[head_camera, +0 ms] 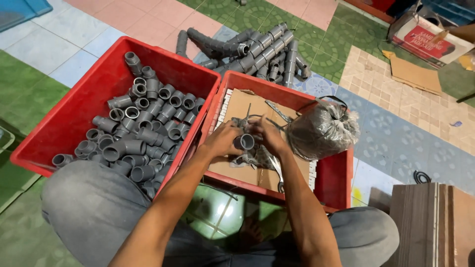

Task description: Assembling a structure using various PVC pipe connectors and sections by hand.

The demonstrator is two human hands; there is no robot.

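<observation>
While seated over two red crates on the tiled floor [405, 133], both hands meet above the right-hand crate [336, 178], closed together on one grey pipe fitting [244, 142] with its open socket facing up. Left hand [222, 140] curled round the fitting's left side, fingers wrapped; right hand [267, 136] pinching from the right, fingertips bent in tight, seemingly also working a thin dark band or strip at the fitting, though too small to tell for sure. Below the hands, a cardboard sheet [247, 106] lining that crate, with more dark strips scattered on it and a bulging clear plastic bag [324, 129] just beside the right hand. Left-hand crate [89, 104] heaped with loose grey fittings [143, 133]; further off, a pile of joined grey pipe assemblies [257, 52] on the floor.

Judged as mid-step: one fitting being fitted or bound by hand. Next move likely calls for a steady grip from the left while the right seats or tightens the small part squarely on the socket
</observation>
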